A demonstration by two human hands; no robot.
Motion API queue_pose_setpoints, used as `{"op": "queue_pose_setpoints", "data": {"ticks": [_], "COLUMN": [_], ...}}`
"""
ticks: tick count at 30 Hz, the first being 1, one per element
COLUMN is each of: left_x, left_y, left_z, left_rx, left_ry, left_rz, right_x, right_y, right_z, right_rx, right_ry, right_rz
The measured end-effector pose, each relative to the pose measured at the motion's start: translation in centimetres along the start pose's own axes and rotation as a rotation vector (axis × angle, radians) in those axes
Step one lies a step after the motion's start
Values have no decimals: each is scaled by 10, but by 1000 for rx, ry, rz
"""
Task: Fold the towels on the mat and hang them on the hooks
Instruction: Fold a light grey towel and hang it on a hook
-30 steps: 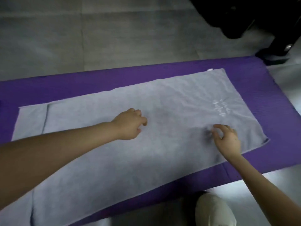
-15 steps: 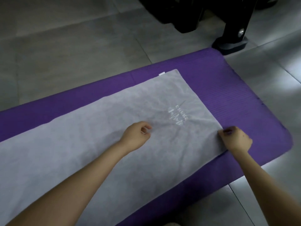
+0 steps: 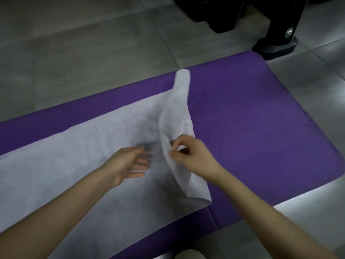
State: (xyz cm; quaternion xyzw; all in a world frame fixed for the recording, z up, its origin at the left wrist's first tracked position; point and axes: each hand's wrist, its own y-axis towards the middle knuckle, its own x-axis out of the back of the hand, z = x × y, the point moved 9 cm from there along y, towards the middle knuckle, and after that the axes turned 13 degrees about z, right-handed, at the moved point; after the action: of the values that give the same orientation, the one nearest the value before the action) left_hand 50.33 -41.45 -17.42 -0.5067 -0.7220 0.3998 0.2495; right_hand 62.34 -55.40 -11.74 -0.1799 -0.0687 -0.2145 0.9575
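Grey towel (image 3: 74,176) seems in its first fold: right hand (image 3: 196,157) pinches the lifted end, left hand (image 3: 127,163) lies relaxed; next, carry it across.

I can read no lettering, label or number anywhere here, not on the grey towel (image 3: 89,165), the purple mat (image 3: 252,118) or the black stand (image 3: 276,43).
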Motion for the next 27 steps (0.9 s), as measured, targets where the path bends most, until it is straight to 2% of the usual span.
{"op": "queue_pose_setpoints", "data": {"ticks": [2,3,5,8,11,15,19,22,27], "left_x": [8,12,21,25,18,15,27,28,27], "left_y": [1,1,1,3,9,18,24,22,28], "left_z": [12,16,21,29,31,32,35,33,42], "left_rx": [38,44,37,29,19,-6,-33,-42,-10], "left_ry": [-53,-82,-152,-206,-116,36,160,356,478], "left_rz": [-49,-83,-154,-201,-181,-246,-395,-458,-452], "right_x": [-27,-30,-12,31,55,55,41,35,34], "right_y": [10,16,27,47,82,148,213,251,286], "right_z": [-11,-21,-33,-29,-17,0,14,12,-5], "right_rx": [-55,-96,-180,-171,-127,-53,7,-53,-162], "right_ry": [-307,-473,-642,-618,-607,-684,-742,-805,-929], "right_rz": [182,212,99,-185,-306,-292,-216,-184,-152]}}
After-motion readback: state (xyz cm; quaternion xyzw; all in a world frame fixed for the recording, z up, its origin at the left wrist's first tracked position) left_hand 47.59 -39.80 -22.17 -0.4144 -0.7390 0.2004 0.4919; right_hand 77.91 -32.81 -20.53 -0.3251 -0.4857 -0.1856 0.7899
